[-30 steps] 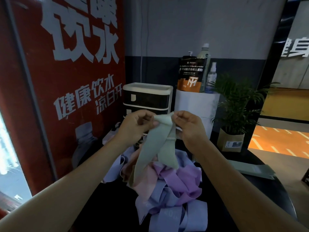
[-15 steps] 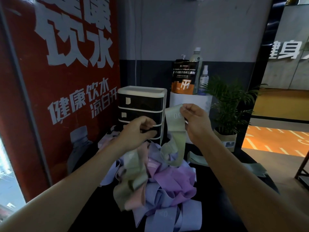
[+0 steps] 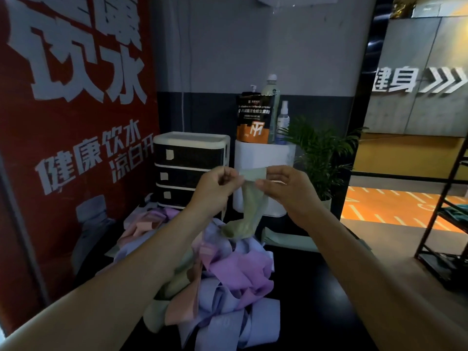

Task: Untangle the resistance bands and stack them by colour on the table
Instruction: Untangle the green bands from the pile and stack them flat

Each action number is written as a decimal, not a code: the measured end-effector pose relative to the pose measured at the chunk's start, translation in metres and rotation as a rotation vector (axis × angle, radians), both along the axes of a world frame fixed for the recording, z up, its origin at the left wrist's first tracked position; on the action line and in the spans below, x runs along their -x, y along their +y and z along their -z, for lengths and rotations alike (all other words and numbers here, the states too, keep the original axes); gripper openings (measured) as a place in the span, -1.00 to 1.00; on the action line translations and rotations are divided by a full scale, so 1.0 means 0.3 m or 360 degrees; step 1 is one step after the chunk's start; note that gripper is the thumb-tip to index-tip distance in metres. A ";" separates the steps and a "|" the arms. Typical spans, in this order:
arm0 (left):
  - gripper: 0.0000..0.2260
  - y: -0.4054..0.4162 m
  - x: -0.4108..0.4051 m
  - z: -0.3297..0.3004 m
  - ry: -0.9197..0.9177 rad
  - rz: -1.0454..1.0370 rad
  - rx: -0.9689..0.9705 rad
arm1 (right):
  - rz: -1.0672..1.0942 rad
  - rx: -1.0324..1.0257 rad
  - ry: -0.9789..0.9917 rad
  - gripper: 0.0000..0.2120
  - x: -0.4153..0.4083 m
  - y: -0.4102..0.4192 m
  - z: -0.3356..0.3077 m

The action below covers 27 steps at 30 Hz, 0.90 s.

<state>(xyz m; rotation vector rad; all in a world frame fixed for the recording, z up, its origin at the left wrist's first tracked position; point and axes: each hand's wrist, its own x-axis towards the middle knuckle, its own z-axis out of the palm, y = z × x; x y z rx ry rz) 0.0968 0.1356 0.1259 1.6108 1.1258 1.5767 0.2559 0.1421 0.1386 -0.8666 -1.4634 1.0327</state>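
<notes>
Hands pinch the green band (image 3: pixel 249 198): left hand (image 3: pixel 215 188) and right hand (image 3: pixel 283 190) stretch its top edge level. Its length hangs straight down, lower end touching the tangled pile (image 3: pixel 228 287) on the table (image 3: pixel 316 300).

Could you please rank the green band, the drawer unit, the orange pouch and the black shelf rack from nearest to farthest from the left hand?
1. Green band: pinched by the left hand.
2. Drawer unit: just behind.
3. Orange pouch: up, rightward.
4. Black shelf rack: far right.
</notes>
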 end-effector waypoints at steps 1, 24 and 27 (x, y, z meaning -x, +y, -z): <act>-0.90 0.004 -0.005 -0.010 -0.0002 0.0007 -0.0002 | 0.0097 -0.0048 -0.0078 -0.70 -0.006 0.001 0.001; -0.90 -0.057 -0.082 -0.111 -0.0333 0.0192 0.0420 | -0.0013 -0.0625 -0.0633 -0.80 -0.044 -0.047 -0.030; -0.91 -0.049 -0.072 -0.110 -0.0330 0.0178 0.0371 | 0.0012 -0.0591 -0.0487 -0.75 -0.066 -0.034 -0.012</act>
